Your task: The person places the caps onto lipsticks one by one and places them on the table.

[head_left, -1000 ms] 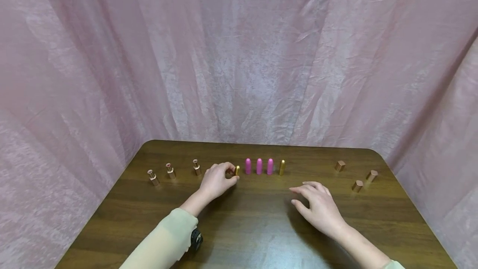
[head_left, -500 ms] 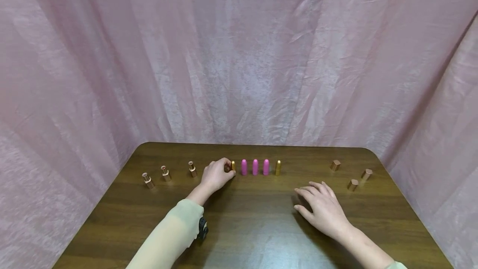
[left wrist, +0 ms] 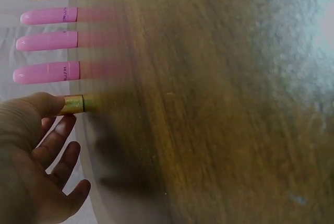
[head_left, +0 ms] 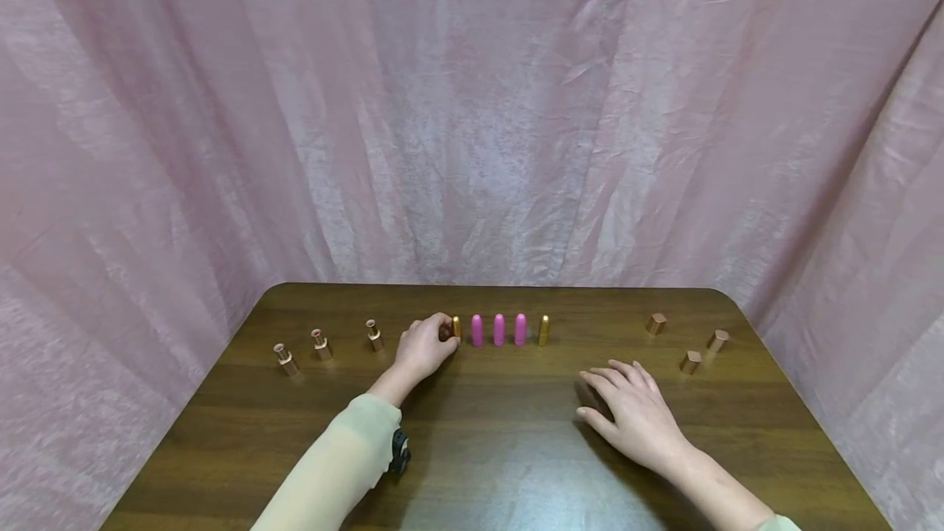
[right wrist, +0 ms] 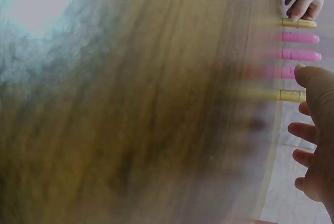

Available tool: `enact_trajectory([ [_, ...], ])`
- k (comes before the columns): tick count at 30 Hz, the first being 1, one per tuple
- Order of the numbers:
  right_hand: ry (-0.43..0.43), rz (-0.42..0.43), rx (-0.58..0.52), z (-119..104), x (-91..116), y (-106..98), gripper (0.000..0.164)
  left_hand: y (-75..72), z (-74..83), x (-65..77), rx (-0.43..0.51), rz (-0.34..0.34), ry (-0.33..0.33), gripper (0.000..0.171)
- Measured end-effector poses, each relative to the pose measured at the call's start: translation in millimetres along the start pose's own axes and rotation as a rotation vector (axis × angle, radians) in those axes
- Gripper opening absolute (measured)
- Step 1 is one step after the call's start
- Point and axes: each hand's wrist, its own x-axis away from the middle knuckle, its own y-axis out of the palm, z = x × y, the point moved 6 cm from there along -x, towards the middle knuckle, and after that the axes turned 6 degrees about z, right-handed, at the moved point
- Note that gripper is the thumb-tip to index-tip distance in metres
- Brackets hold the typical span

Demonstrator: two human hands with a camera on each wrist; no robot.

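Pinched gold tube (left wrist: 73, 104) moved into line, illegible lettering (left wrist: 66, 71) on pink tubes (left wrist: 42, 73)

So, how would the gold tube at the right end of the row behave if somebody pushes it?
The gold tube stands upright, tall and narrow, so a push near its top would probably tip it. Its body looks rounded, so once fallen it may roll across the table. Its shiny surface suggests it could be slightly slippery.
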Motion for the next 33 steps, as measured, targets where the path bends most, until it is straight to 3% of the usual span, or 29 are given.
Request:
enact_trajectory([
  [4,-0.021,0.027,0.002,-1,0,-2,0.055,-4.1,-1.9,2.4,-0.008,0.003,0.006,0.035],
  [9,-0.035,0.080,0.012,4,0,-13,0.055,-22.6,-3.4,8.6,-0.072,0.039,0.047,0.064],
  [12,-0.004,0.104,0.019,15,2,-24,0.055,-36.6,0.5,14.0,-0.109,0.061,0.104,0.069],
  [19,0.097,0.155,0.030,50,10,-54,0.061,-59.1,23.5,36.1,-0.189,0.099,0.314,0.071],
  [25,0.198,0.165,0.033,85,18,-69,0.068,-59.2,43.4,56.8,-0.224,0.065,0.417,0.075],
  [33,0.305,0.112,0.038,117,28,-72,0.072,-46.8,67.0,81.4,-0.309,-0.019,0.536,0.081],
])
